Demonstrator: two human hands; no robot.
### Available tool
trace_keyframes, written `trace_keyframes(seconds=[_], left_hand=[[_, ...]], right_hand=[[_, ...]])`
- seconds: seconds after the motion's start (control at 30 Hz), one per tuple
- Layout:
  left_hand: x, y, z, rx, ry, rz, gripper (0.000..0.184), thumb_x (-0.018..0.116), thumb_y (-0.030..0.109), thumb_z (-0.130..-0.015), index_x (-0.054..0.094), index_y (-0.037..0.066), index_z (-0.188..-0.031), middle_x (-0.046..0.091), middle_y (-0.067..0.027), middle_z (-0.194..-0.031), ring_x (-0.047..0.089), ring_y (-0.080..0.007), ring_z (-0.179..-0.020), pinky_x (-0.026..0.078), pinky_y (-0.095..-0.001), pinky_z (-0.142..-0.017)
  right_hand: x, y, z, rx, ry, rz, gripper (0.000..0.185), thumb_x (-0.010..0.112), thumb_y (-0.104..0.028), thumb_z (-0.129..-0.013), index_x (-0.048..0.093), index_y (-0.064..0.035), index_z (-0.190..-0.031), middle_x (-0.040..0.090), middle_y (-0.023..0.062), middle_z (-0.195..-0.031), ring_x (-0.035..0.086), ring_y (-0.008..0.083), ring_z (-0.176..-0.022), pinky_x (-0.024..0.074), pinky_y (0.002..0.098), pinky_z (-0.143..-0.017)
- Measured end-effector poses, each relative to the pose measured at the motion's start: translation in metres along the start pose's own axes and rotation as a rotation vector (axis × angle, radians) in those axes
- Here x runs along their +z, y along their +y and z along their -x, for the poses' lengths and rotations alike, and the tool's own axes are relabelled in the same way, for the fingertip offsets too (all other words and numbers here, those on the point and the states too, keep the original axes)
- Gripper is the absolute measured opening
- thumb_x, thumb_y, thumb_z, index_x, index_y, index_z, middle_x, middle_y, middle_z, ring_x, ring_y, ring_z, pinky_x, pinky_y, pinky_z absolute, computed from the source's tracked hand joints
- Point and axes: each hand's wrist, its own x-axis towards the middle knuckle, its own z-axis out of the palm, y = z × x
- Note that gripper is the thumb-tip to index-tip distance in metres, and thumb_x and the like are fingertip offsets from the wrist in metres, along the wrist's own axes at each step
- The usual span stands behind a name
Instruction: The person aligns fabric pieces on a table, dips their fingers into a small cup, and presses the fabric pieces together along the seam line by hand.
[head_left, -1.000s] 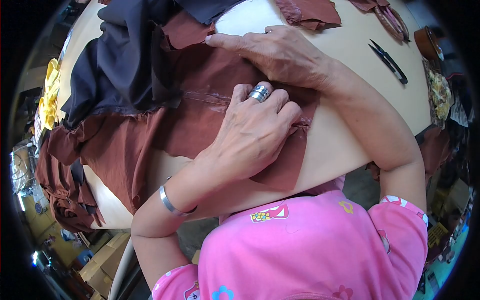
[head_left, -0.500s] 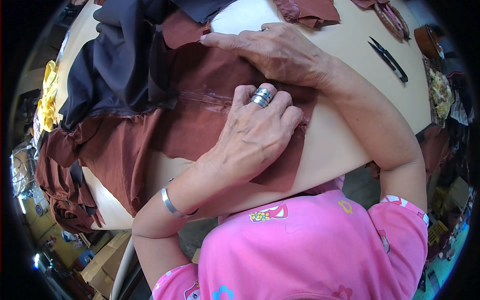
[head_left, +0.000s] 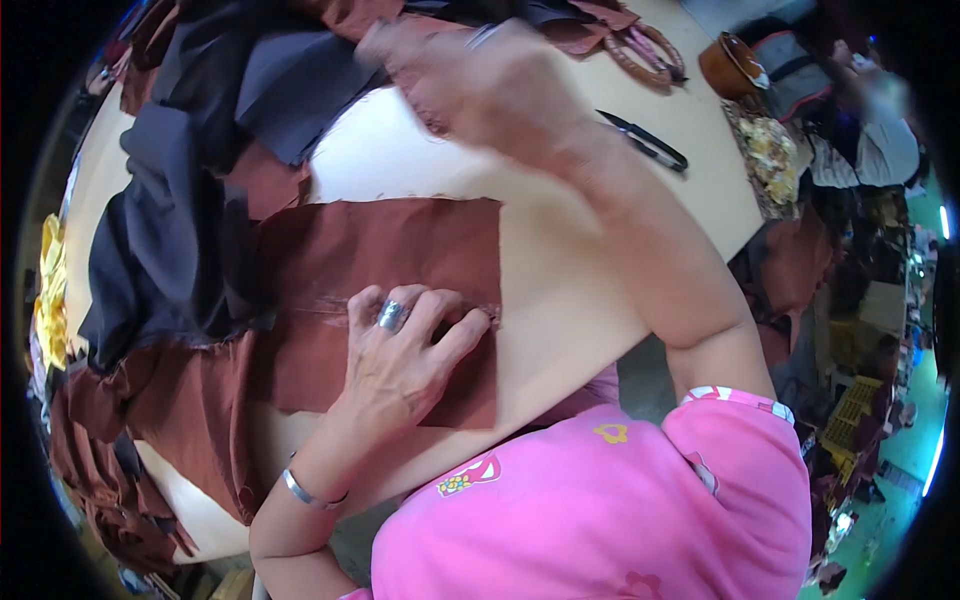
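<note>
A brown fabric piece with a seam across it lies on the pale table. My left hand, with rings on a finger, presses on it near the seam's right end, fingers bent and tips tucked into the cloth. Over the table's far side, my right hand is smeared by motion, so its fingers are unclear. It is close to a scrap of brown cloth; whether it touches that scrap I cannot tell. Dark fabric is bunched to the left, overlapping the brown piece.
Black thread snips lie right of my right forearm. Beyond them are a coiled brown strip and a brown round container. More brown cloth hangs over the table's left front edge. Yellow cloth shows at far left.
My right hand has left the brown piece's upper edge and reached toward the far side of the table. My left hand stays on the cloth. The view has shifted to the right.
</note>
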Motion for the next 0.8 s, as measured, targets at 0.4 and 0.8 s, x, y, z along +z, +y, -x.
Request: trace_keyframes(seconds=[0.4, 0.8], left_hand=[[0.004, -0.002, 0.001, 0.043, 0.07, 0.044, 0.03, 0.058, 0.01, -0.071, 0.061, 0.019, -0.099, 0.051, 0.0007, -0.093, 0.051, -0.0172, -0.083, 0.032, -0.0394, -0.081], [0.004, -0.004, 0.003, 0.013, 0.041, 0.106, 0.029, 0.055, 0.009, -0.074, 0.059, 0.017, -0.102, 0.051, 0.0002, -0.096, 0.05, -0.0173, -0.089, 0.033, -0.0407, -0.083]], right_hand=[[-0.21, 0.152, 0.192, 1.057, -0.243, 0.471, 0.095, 0.074, -0.038, -0.064, 0.025, -0.0115, -0.141, 0.049, 0.0205, -0.126, 0.049, 0.0321, -0.116, 0.0362, 0.0378, -0.097], [-0.268, 0.141, 0.196, 1.3, 0.203, -0.015, 0.094, 0.079, -0.017, -0.064, 0.024, -0.0038, -0.139, 0.049, 0.0188, -0.116, 0.056, 0.0238, -0.099, 0.0471, 0.0333, -0.082]])
